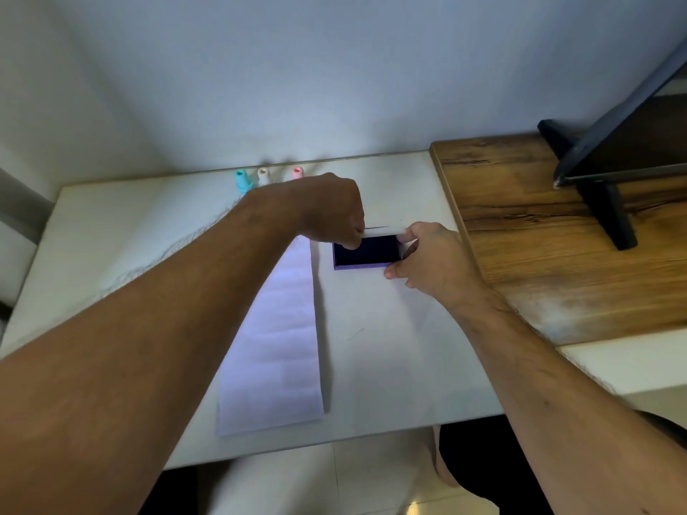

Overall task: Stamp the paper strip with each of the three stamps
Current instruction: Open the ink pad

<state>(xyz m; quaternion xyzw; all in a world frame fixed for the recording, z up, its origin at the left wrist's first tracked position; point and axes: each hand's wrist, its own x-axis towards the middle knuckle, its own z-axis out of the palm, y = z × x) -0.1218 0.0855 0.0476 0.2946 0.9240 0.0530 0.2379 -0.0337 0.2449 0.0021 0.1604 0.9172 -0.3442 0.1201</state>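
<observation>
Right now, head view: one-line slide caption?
Both hands, left hand and right hand, open the ink pad beside the paper strip; three stamps wait untouched.

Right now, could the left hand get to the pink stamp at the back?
Probably yes. The left hand is just in front of the pink stamp, nothing between them, but it is busy at the ink pad.

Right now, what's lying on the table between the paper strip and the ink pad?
Nothing. In the head view only a narrow bare band of white table separates the paper strip from the ink pad, which both hands are touching.
</observation>
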